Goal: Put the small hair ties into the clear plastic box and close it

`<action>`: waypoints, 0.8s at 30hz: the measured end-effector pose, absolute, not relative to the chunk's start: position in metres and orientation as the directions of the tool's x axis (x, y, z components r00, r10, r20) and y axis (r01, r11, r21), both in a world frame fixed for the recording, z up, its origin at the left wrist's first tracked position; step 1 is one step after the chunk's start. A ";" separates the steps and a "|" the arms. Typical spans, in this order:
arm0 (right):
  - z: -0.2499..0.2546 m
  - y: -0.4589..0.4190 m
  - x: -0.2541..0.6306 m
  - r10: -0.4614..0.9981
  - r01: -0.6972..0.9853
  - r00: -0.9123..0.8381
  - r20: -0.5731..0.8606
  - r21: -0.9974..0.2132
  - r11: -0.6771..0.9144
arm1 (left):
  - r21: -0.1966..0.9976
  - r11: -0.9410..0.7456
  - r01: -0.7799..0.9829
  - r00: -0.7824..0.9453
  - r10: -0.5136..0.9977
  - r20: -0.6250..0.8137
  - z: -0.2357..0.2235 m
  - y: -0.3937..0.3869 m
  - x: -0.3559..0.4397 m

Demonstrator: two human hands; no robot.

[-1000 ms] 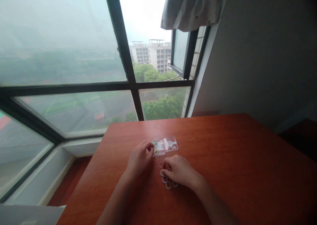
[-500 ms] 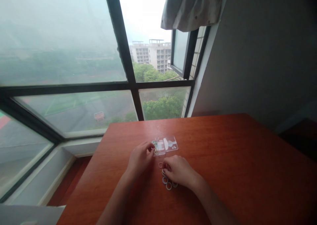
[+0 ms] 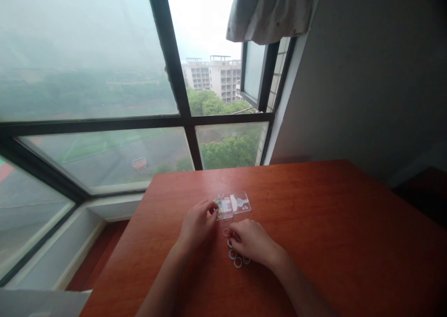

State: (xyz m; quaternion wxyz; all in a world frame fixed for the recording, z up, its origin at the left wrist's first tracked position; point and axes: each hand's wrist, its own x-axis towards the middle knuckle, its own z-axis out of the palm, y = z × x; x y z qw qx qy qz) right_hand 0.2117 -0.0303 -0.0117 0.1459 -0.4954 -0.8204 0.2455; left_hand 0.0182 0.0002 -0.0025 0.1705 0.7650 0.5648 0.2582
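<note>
A small clear plastic box lies on the red-brown table, with small bits inside. My left hand rests at its left end, fingers curled, fingertips touching the box edge. Just in front of the box lie several small pale rings in a loose cluster. My right hand covers part of that cluster, fingers bent down and pinched at a ring near its tips. What the fingertips hold is too small to make out.
The table stands in a corner beside a large dark-framed window on the left and a grey wall on the right. A curtain hangs bunched above. The table's left edge drops to a white sill.
My right hand has shifted very slightly toward me over the rings. My left hand stays at the box.
</note>
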 end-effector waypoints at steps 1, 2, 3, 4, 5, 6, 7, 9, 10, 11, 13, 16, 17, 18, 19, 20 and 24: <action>-0.012 -0.030 0.212 0.884 0.732 -0.468 0.006 -0.558 0.391 | 0.549 -0.304 0.778 0.230 0.952 0.201 -0.002 0.000 0.018; -0.012 -0.030 0.212 0.883 0.721 -0.469 0.015 -0.571 0.392 | 0.547 -0.306 0.780 0.232 0.952 0.201 -0.002 0.000 0.018; -0.012 -0.030 0.212 0.883 0.710 -0.469 0.024 -0.585 0.393 | 0.546 -0.307 0.780 0.233 0.951 0.203 -0.002 0.000 0.019; -0.012 -0.030 0.212 0.882 0.699 -0.470 0.030 -0.599 0.392 | 0.547 -0.307 0.779 0.232 0.951 0.204 -0.002 0.000 0.019; -0.012 -0.030 0.212 0.881 0.689 -0.472 0.033 -0.610 0.392 | 0.550 -0.306 0.777 0.230 0.952 0.204 -0.001 0.000 0.019; -0.012 -0.030 0.212 0.880 0.681 -0.474 0.034 -0.619 0.391 | 0.553 -0.303 0.776 0.228 0.953 0.201 -0.001 0.000 0.019; -0.012 -0.029 0.212 0.879 0.675 -0.475 0.034 -0.626 0.389 | 0.556 -0.299 0.775 0.227 0.954 0.197 -0.001 0.000 0.019; -0.011 -0.029 0.212 0.881 0.670 -0.471 0.034 -0.636 0.383 | 0.560 -0.294 0.775 0.227 0.955 0.189 -0.001 0.000 0.019; -0.011 -0.029 0.212 0.884 0.669 -0.467 0.034 -0.640 0.378 | 0.560 -0.294 0.775 0.228 0.956 0.186 -0.001 0.000 0.019; -0.011 -0.028 0.212 0.886 0.669 -0.462 0.031 -0.644 0.371 | 0.560 -0.294 0.775 0.229 0.956 0.185 -0.001 0.000 0.020; -0.011 -0.028 0.213 0.890 0.674 -0.455 0.022 -0.645 0.360 | 0.561 -0.295 0.774 0.229 0.955 0.186 -0.001 0.000 0.020; -0.012 -0.028 0.214 0.895 0.688 -0.447 0.016 -0.633 0.355 | 0.562 -0.292 0.774 0.226 0.956 0.186 -0.002 0.000 0.019; -0.013 -0.029 0.215 0.893 0.685 -0.450 0.015 -0.636 0.356 | 0.559 -0.293 0.775 0.227 0.956 0.186 -0.003 0.000 0.019; -0.014 -0.029 0.215 0.890 0.679 -0.457 0.014 -0.641 0.359 | 0.555 -0.296 0.778 0.230 0.955 0.188 -0.003 0.000 0.019; -0.014 -0.029 0.215 0.886 0.671 -0.464 0.012 -0.648 0.361 | 0.549 -0.300 0.780 0.232 0.954 0.190 -0.004 0.001 0.019; -0.015 -0.029 0.215 0.882 0.665 -0.471 0.009 -0.653 0.362 | 0.544 -0.303 0.783 0.236 0.953 0.192 -0.004 0.001 0.019; -0.017 -0.030 0.215 0.879 0.684 -0.477 -0.004 -0.630 0.368 | 0.538 -0.302 0.787 0.237 0.953 0.189 -0.004 0.000 0.020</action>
